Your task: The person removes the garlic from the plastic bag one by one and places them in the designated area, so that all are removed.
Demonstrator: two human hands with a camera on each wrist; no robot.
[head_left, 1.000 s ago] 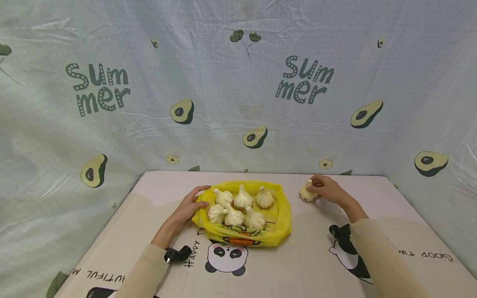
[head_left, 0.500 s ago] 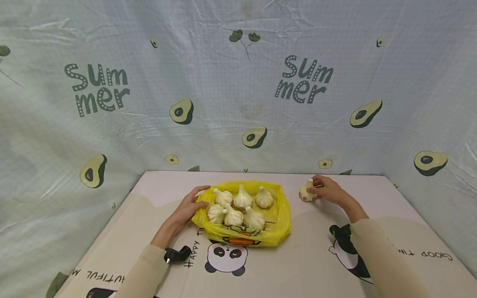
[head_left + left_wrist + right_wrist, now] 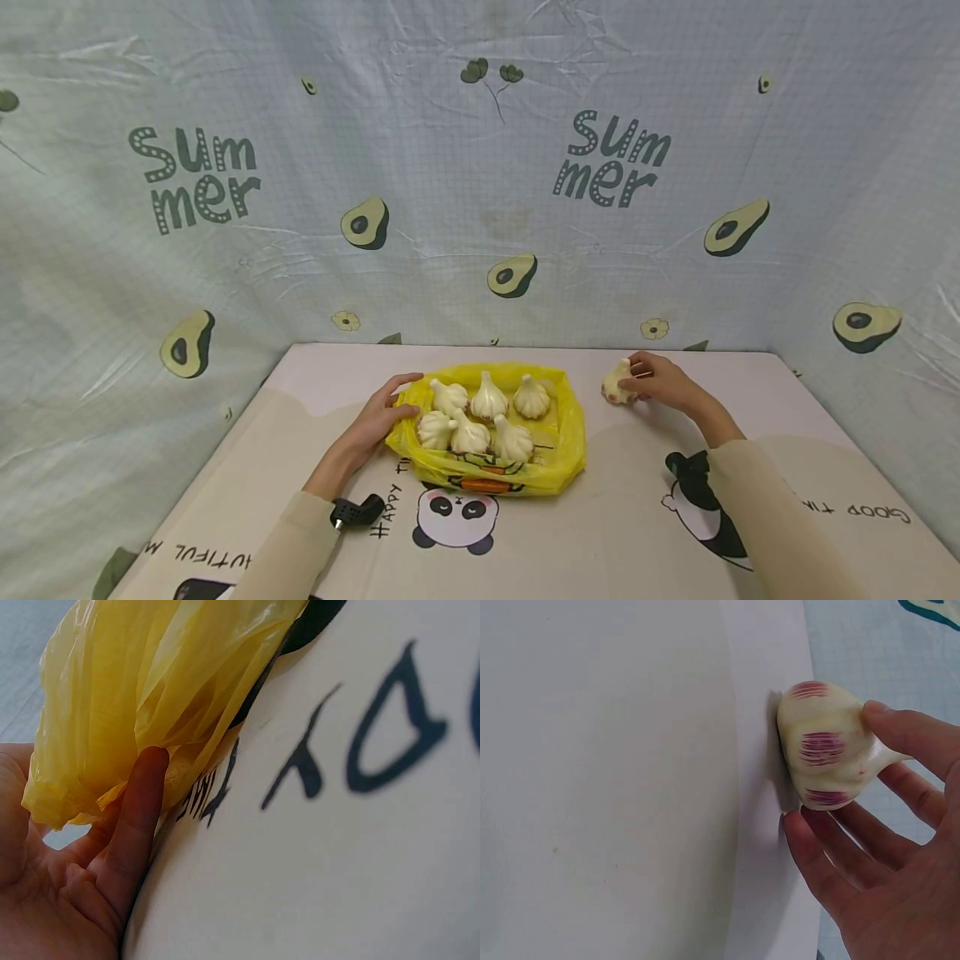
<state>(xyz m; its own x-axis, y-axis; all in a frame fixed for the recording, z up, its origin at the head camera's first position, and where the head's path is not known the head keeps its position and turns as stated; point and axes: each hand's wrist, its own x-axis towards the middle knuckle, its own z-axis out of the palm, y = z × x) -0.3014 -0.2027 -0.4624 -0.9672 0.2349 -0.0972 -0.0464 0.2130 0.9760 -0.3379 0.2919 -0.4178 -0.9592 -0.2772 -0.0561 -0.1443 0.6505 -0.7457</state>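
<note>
My right hand [image 3: 662,383] holds a garlic bulb [image 3: 821,746] near the back of the table, thumb on one side and fingers round the other. Purple streaks mark the bulb's pale skin, and its stem points back toward the palm. Left of it sits a yellow plastic bag [image 3: 566,471], its mouth spread wide like a tray. Several white garlic bulbs [image 3: 490,402] lie inside, mostly in its left and middle part. My left hand [image 3: 378,418] grips the bag's left edge, thumb over the rim; in the left wrist view a finger [image 3: 139,802] presses against the outer plastic.
The table's pale printed cover [image 3: 585,550] carries panda drawings and lettering. Behind it and at both sides hangs a whitish avocado-print sheet [image 3: 450,208]. A black wrist strap [image 3: 356,511] is on the left wrist.
</note>
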